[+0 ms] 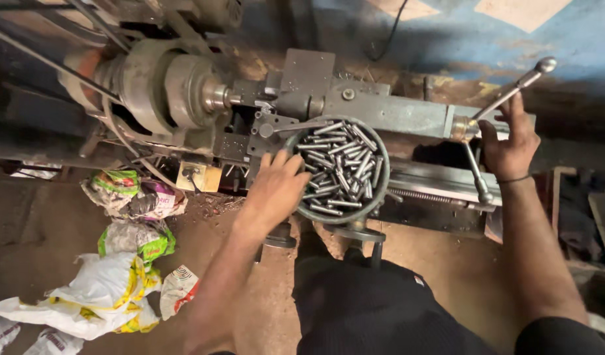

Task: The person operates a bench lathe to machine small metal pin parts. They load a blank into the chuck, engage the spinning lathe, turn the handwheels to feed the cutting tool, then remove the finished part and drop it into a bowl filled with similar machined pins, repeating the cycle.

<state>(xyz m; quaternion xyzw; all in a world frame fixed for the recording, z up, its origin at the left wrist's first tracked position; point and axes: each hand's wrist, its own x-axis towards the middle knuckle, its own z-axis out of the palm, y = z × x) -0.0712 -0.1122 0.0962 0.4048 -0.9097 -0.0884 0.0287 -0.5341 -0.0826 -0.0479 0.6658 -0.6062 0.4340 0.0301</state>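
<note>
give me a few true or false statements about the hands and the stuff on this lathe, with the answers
1. The left hand reaches into the round pan. True.
2. The pan is empty. False: it holds many small metal pins.
3. The right hand grips a lever handle of the lathe. True.
4. The right wrist is bare. False: a thin dark band circles it.
5. The crumpled bags lie on the lathe bed. False: they lie on the floor, to the person's left.
</note>
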